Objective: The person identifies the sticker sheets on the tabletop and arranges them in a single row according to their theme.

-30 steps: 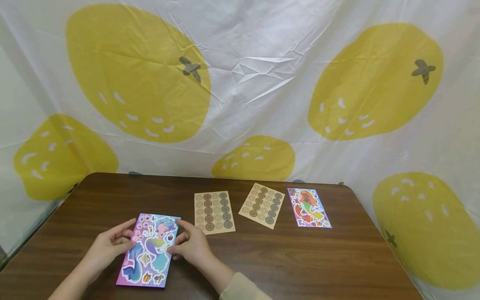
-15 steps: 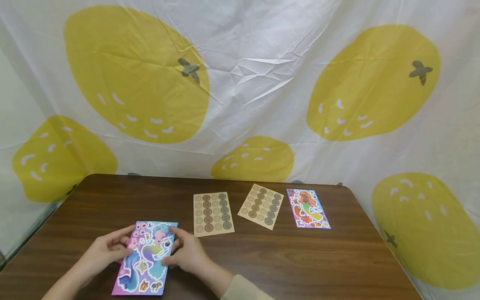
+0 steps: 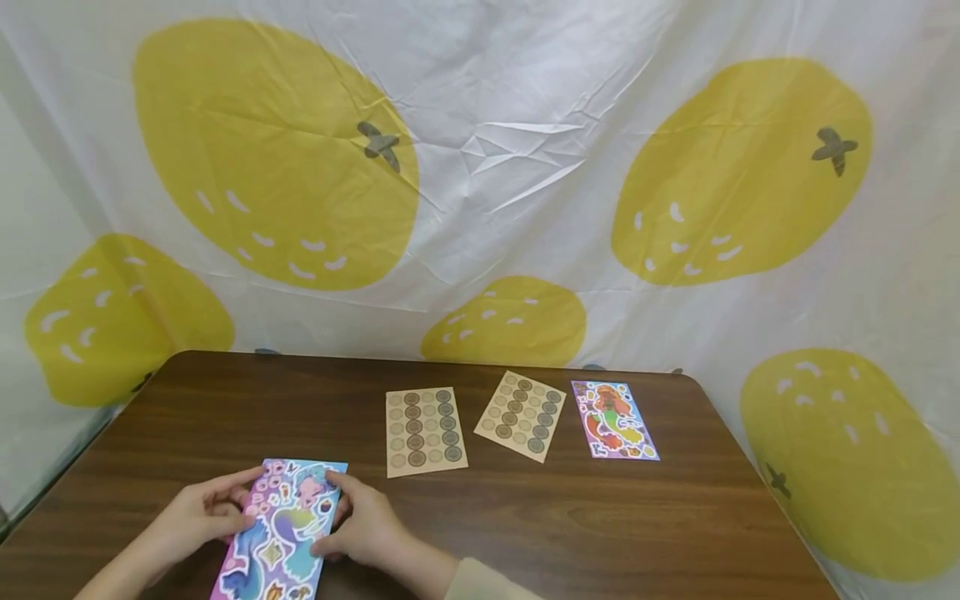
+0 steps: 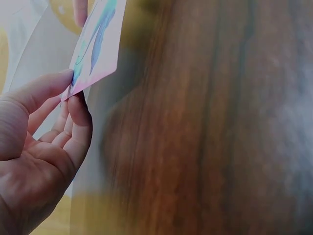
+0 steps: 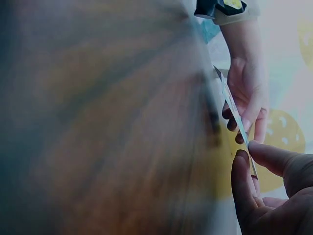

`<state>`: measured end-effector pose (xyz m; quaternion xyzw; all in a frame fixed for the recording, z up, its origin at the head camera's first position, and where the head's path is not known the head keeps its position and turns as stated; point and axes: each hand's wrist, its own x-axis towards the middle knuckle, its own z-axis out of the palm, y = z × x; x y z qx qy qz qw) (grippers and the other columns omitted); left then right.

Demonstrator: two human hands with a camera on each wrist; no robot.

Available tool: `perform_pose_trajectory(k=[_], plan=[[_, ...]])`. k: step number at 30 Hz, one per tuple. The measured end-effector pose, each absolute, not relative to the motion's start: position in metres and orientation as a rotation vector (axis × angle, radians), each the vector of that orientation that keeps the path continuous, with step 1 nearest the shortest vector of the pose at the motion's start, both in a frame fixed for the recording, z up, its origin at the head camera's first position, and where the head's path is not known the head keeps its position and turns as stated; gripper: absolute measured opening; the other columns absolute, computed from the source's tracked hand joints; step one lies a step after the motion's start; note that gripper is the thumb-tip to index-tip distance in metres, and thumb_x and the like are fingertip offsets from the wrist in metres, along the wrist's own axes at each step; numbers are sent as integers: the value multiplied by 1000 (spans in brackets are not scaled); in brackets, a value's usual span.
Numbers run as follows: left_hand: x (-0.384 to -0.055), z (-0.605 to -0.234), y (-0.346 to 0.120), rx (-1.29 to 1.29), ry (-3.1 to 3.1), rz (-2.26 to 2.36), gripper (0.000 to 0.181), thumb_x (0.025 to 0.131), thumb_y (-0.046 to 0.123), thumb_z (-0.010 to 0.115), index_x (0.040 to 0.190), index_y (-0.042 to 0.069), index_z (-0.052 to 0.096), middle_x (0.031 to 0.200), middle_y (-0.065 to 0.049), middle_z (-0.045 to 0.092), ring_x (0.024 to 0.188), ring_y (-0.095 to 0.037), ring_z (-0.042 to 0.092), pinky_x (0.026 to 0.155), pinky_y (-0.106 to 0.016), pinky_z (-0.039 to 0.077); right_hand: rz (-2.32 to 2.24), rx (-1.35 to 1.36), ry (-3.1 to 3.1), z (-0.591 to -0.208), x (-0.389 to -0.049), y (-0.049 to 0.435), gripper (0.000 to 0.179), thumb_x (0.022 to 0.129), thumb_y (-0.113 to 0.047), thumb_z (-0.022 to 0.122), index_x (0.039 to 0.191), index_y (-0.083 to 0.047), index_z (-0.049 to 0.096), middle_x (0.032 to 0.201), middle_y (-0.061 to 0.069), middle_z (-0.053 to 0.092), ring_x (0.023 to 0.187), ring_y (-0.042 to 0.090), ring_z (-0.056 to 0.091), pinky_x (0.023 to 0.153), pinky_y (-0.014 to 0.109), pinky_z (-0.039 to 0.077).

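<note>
A sticker sheet [image 3: 285, 527] printed with a blue-haired mermaid on pink and blue is held between both hands at the table's near left. My left hand [image 3: 187, 523] pinches its left edge, thumb on the front and fingers behind, as the left wrist view confirms on the sheet's lower part [image 4: 100, 54]. On the opposite edge my right hand [image 3: 371, 523] pinches the sheet the same way. Seen from the right wrist, the sheet [image 5: 236, 110] is almost edge-on and tilted, with the left hand [image 5: 244, 90] beyond it. The sheet's lower end runs out of the head view.
Two tan sheets of round stickers [image 3: 427, 432] [image 3: 521, 417] lie farther back on the brown wooden table [image 3: 600, 525]. To their right lies another sticker sheet [image 3: 615, 420] with an orange-haired mermaid. A white cloth with yellow fruit prints [image 3: 510, 208] hangs behind the table.
Both hands have drawn the blue-haired mermaid sheet nearer to me and slightly left, so its bottom now leaves the head view. The grips stay the same, and the other sheets lie still.
</note>
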<state>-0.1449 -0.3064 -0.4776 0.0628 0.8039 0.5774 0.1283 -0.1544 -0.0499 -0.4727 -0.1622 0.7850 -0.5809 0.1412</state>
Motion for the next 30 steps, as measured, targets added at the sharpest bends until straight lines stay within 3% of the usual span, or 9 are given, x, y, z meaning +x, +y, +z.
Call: perform_pose_trajectory(k=[15, 30], plan=[[-140, -481, -313, 289, 2383, 1582, 68, 85, 11, 72, 137, -14, 37, 92, -10, 57, 59, -10, 51, 51, -25, 47, -1426, -539, 2424, -478, -147, -50, 76, 69, -6, 85, 137, -12, 51, 63, -11, 50, 36, 3, 47, 33, 20, 39], [-132, -482, -317, 410, 2427, 1495, 66, 84, 12, 73, 132, -19, 40, 86, -8, 57, 54, -6, 48, 45, -24, 45, -1358, -551, 2464, -479, -139, -55, 75, 68, -5, 86, 135, -12, 53, 59, -10, 50, 32, 2, 44, 31, 19, 39]])
